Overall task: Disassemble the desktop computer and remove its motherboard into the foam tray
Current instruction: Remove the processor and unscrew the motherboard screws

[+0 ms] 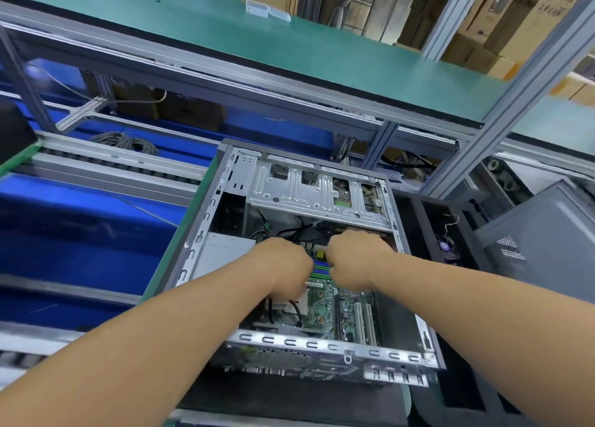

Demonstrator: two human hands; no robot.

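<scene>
- green-topped shelf [289, 40] on grey aluminium frame [531, 72] overhead
- blue conveyor belt [80, 233] left
- cardboard boxes [515, 14] stacked behind
- coiled grey cable [125, 142] on belt

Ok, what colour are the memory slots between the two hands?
The memory slots are striped blue and green, on the green motherboard; seen in the head view.

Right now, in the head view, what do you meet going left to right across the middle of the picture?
Blue conveyor surface → open grey metal computer case → left hand → right hand → separate grey perforated side panel.
</scene>
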